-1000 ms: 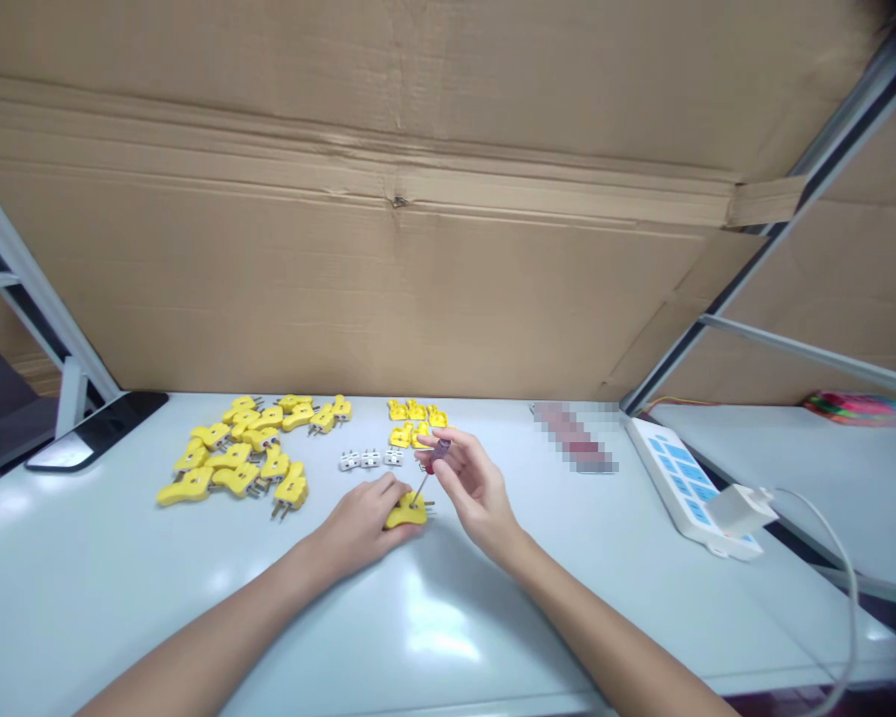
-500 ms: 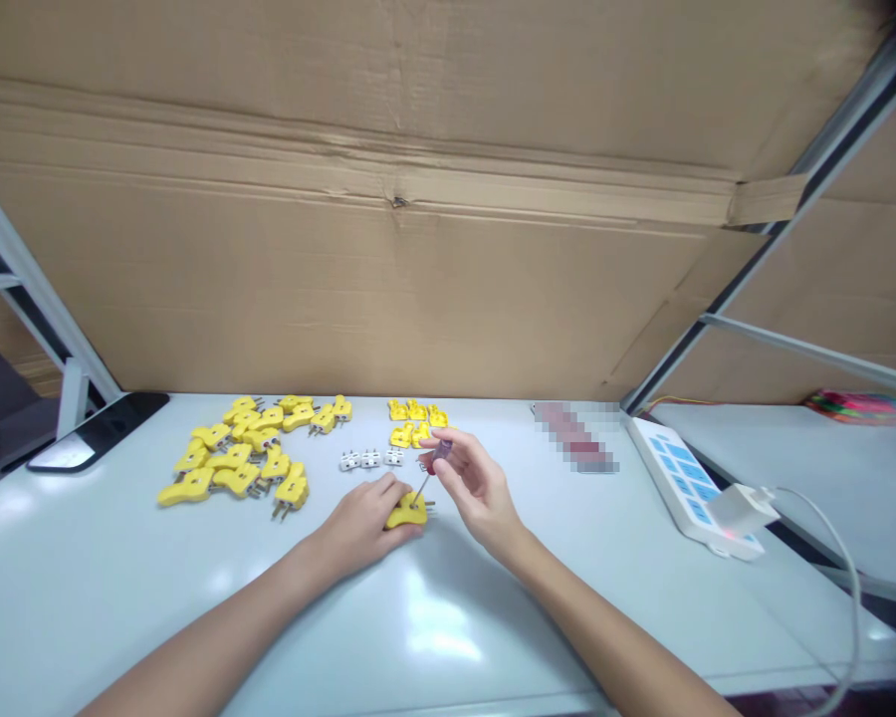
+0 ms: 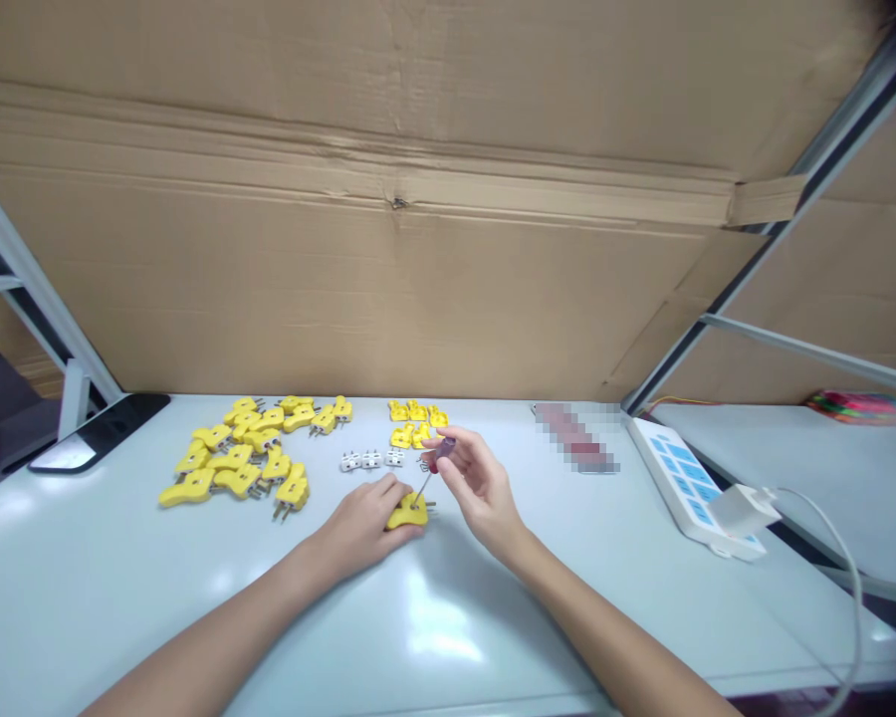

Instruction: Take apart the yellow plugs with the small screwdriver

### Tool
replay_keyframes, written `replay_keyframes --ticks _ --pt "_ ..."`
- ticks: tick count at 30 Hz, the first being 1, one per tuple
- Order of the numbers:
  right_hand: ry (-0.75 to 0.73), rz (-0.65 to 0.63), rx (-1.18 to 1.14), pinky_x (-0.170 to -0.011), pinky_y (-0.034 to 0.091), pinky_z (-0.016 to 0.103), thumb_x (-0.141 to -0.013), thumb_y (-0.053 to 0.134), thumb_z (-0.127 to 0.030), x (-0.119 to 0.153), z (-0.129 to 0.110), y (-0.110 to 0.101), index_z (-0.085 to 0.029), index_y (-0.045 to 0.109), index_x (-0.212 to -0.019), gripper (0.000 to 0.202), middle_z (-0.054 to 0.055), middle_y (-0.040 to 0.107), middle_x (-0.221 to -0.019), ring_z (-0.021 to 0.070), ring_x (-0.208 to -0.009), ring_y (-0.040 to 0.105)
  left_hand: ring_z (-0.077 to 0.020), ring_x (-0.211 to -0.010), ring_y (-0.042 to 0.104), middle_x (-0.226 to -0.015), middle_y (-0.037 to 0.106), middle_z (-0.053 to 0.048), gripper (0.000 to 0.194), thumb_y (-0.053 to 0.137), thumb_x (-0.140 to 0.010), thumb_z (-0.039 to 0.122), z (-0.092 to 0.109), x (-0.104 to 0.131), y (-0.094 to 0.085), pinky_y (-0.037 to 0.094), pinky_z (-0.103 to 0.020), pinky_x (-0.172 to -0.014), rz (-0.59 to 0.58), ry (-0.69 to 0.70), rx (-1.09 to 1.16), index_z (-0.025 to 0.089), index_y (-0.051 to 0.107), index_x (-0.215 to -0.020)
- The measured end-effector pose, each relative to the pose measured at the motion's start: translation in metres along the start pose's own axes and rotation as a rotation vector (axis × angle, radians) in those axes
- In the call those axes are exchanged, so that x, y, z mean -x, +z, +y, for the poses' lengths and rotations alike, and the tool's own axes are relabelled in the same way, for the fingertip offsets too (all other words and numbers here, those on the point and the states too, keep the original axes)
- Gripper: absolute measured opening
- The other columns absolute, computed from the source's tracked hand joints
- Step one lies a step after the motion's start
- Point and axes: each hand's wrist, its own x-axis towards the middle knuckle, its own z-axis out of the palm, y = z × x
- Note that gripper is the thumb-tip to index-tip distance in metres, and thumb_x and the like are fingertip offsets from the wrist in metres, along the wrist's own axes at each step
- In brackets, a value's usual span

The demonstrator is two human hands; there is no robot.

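My left hand (image 3: 369, 518) is closed on a yellow plug (image 3: 407, 512), pressing it to the table with its metal pins pointing right. Between the fingers of my right hand (image 3: 478, 488) is the handle of a small screwdriver (image 3: 442, 453), tilted to the right. Its shaft comes down to the hole in the plug's upper face; the very tip is hidden in there. Beyond my hands lie several white pin inserts (image 3: 371, 459) in a row. Behind them are several open yellow plug shells (image 3: 416, 410), some partly covered by my right hand.
Many yellow plugs (image 3: 229, 457) are heaped on the left of the white table (image 3: 329, 637). A black flat device (image 3: 99, 430) lies at the back left. To the right are a blurred-out reddish item (image 3: 574, 436) and a power strip (image 3: 687, 483) with a charger (image 3: 743, 509). Cardboard (image 3: 418, 299) closes off the back.
My right fingers have shifted slightly around the screwdriver handle. The plug and my left hand look the same as before.
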Motion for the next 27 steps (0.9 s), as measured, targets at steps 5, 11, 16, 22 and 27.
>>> replay_keyframes --ticks 5,11,16,22,27 --pt "-0.074 0.095 0.146 -0.067 0.057 0.030 -0.085 0.064 -0.025 -0.0002 -0.0001 0.0025 -0.027 0.060 -0.108 0.023 0.003 0.061 -0.093 0.0149 -0.075 0.062 -0.0252 -0.089 0.061 -0.099 0.060 -0.006 0.026 0.057 -0.089 0.039 -0.0005 0.0000 0.0007 0.048 -0.038 -0.078 -0.006 0.006 -0.003 0.020 0.055 -0.106" --pt "-0.085 0.088 0.172 -0.070 0.057 0.029 -0.087 0.059 -0.020 -0.0004 -0.0010 0.0005 -0.025 0.061 -0.113 0.027 0.004 0.064 -0.089 0.0149 -0.076 0.064 -0.0249 -0.088 0.062 -0.099 0.060 -0.006 0.026 0.058 -0.089 0.040 -0.0004 -0.0003 0.0005 0.048 -0.037 -0.077 -0.019 -0.009 -0.027 0.020 0.054 -0.104" --pt "-0.084 0.078 0.152 -0.072 0.058 0.030 -0.088 0.058 -0.020 -0.0002 -0.0003 -0.0004 -0.025 0.060 -0.114 0.027 0.006 0.066 -0.094 0.0160 -0.080 0.066 -0.0247 -0.088 0.062 -0.099 0.060 -0.005 0.025 0.057 -0.089 0.040 0.0005 -0.0001 -0.0006 0.048 -0.036 -0.078 -0.011 -0.005 -0.013 0.020 0.055 -0.105" --pt "-0.026 0.010 0.024 -0.080 0.057 0.038 -0.094 0.051 -0.028 0.0009 -0.0016 -0.0004 -0.027 0.044 -0.125 0.032 0.009 0.066 -0.104 0.0177 -0.085 0.068 -0.0253 -0.088 0.062 -0.100 0.060 -0.006 0.028 0.057 -0.089 0.041 0.0002 -0.0001 0.0000 0.048 -0.037 -0.077 -0.006 -0.005 -0.012 0.019 0.055 -0.106" --pt "-0.030 -0.032 -0.012 -0.081 0.057 0.039 -0.094 0.051 -0.027 0.0020 -0.0005 0.0002 -0.027 0.047 -0.117 0.023 0.009 0.063 -0.110 0.0182 -0.090 0.068 -0.0244 -0.086 0.062 -0.098 0.060 -0.006 0.027 0.056 -0.090 0.042 -0.0013 -0.0003 0.0014 0.048 -0.036 -0.076 0.001 0.003 -0.015 0.019 0.055 -0.105"
